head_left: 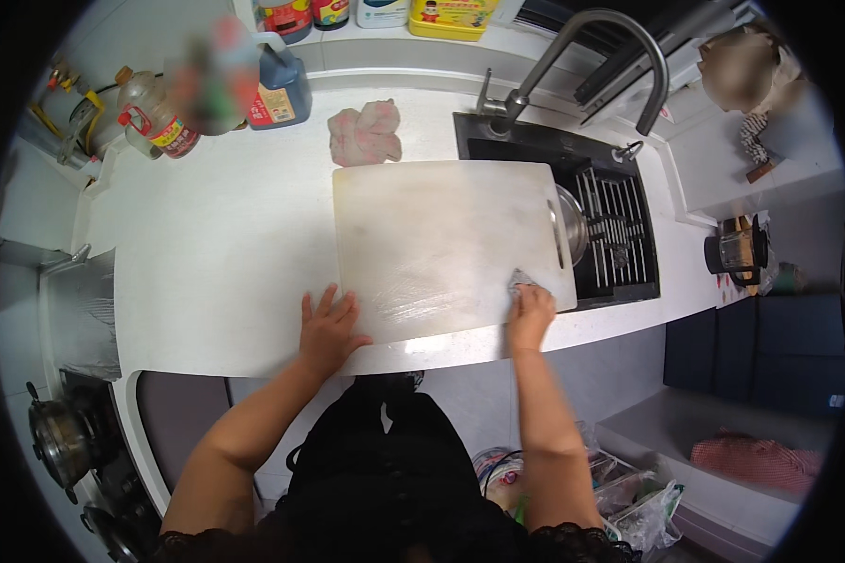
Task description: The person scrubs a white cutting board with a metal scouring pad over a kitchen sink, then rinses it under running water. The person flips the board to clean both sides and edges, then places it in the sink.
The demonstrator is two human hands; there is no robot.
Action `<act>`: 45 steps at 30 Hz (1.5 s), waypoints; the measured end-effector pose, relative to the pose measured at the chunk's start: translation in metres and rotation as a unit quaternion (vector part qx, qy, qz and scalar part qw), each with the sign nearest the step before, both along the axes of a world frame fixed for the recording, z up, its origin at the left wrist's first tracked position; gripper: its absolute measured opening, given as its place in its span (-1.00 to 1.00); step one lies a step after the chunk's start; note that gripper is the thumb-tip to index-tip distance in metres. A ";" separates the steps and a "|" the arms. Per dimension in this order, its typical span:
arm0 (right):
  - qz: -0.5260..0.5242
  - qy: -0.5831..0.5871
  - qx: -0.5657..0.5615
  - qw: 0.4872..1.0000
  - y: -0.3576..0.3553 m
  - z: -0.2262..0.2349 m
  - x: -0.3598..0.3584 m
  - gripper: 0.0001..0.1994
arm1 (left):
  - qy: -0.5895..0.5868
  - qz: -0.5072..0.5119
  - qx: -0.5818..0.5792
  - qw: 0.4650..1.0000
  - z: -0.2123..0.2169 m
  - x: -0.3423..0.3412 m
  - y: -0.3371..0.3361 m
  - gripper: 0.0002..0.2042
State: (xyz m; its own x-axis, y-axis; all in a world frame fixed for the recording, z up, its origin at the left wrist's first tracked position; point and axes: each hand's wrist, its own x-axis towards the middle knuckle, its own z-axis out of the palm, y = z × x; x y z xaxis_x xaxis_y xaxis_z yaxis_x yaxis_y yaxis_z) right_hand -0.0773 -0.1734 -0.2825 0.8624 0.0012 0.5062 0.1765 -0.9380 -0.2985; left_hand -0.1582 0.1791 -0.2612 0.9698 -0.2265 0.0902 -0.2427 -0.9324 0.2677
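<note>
1 rectangular, off-white cutting board (441, 225), slotted handle at its 3 o'clock end, lying flat on a white countertop (207, 263) and overhanging 1 black rectangular sink (652, 253); glossy streaks on its surface at 7 o'clock. Clock read from the board's centre.

1 right hand (532, 314), at 4 o'clock, fingers gathered, pressing 1 small, crumpled grey wad (520, 278), material unclear, against the board.

1 left hand (330, 328), at 8 o'clock, palm down, fingers spread, at the board's corner.

1 folded, pink-and-grey cloth (364, 133), at 11 o'clock, on the countertop.

1 curved, grey metal faucet (509, 108), at 1 o'clock.
</note>
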 end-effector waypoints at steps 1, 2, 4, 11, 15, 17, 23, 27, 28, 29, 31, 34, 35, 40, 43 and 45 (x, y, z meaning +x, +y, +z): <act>0.007 0.037 0.047 0.998 0.017 -0.016 -0.006 -0.88 | 0.001 -0.001 0.009 1.000 0.003 0.001 -0.003 -0.44; 0.011 0.072 0.094 0.993 0.034 -0.033 -0.012 -0.91 | 0.001 0.000 0.018 1.000 0.003 0.003 -0.005 -0.44; 0.119 0.160 -0.037 0.979 0.101 -0.030 -0.030 -0.90 | 0.005 0.005 0.040 0.999 0.000 0.004 -0.007 -0.42; -0.031 0.097 0.045 0.994 -0.023 -0.019 0.030 -0.90 | 0.033 0.005 0.087 0.996 0.008 0.005 -0.013 -0.41; -0.079 0.075 0.112 0.988 -0.015 -0.021 0.032 -0.83 | 0.052 0.003 0.107 0.993 0.013 0.007 -0.018 -0.40; 0.092 0.095 0.022 0.991 0.044 -0.044 0.000 -0.92 | 0.071 0.000 0.129 0.989 0.017 0.011 -0.023 -0.39; 0.224 0.081 0.007 0.971 0.033 -0.024 -0.016 -0.89 | 0.100 0.013 0.164 0.981 0.018 0.011 -0.027 -0.38; -0.027 0.018 0.038 0.999 -0.088 -0.016 0.021 -0.92 | 0.123 0.038 0.138 0.982 0.022 0.011 -0.032 -0.36; -0.076 0.015 0.033 0.996 -0.090 -0.017 0.023 -0.93 | 0.131 0.040 0.138 0.981 0.025 0.013 -0.035 -0.36; -0.124 0.013 0.028 0.992 -0.087 -0.019 0.020 -0.91 | 0.139 0.041 0.138 0.980 0.028 0.013 -0.037 -0.35; -0.109 0.021 0.043 0.993 -0.058 -0.020 0.008 -0.87 | 0.146 0.046 0.142 0.978 0.031 0.015 -0.038 -0.35; 0.083 0.016 0.020 0.996 -0.020 -0.007 -0.019 -0.96 | 0.152 0.047 0.147 0.976 0.030 0.012 -0.037 -0.34; 0.103 0.012 0.025 0.994 -0.025 -0.004 -0.021 -0.95 | 0.153 0.046 0.147 0.976 0.029 0.012 -0.037 -0.34; -0.134 0.011 -0.001 0.991 -0.113 -0.017 0.009 -0.87 | 0.143 0.047 0.150 0.977 0.026 0.013 -0.037 -0.35; -0.079 0.021 0.025 0.996 -0.088 -0.021 -0.002 -0.91 | 0.134 0.042 0.156 0.978 0.024 0.014 -0.036 -0.36; 0.083 0.004 0.022 0.996 -0.053 -0.013 -0.016 -0.94 | 0.132 0.038 0.160 0.978 0.020 0.012 -0.034 -0.37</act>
